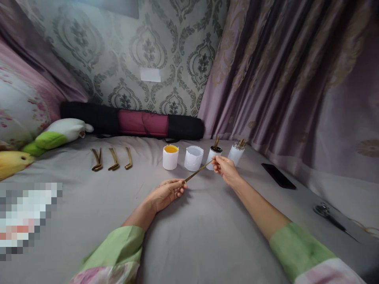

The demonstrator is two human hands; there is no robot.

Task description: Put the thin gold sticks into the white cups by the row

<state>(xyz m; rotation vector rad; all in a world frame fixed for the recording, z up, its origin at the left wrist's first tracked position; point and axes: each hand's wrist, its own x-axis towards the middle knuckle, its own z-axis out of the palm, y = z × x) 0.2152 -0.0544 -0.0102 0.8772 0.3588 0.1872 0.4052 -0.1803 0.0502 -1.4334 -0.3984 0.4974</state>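
Observation:
A thin golden-brown strip stretches slantwise between my two hands. My left hand pinches its lower, nearer end, while my right hand has the upper end between thumb and fingertips. Just behind the right hand stands a white-wrapped can with a dark inside and strips poking out. A second can, holding several similar strips, is beside it. To their left are a white cup and a white-sided cup with a yellow inside. Bent strips lie in three groups: left, middle and right.
Everything rests on a grey sheet. A black and maroon long bag lies along the wall. Plush toys are at left. On the right are a dark phone-like slab and a dark pointed tool, near the curtain.

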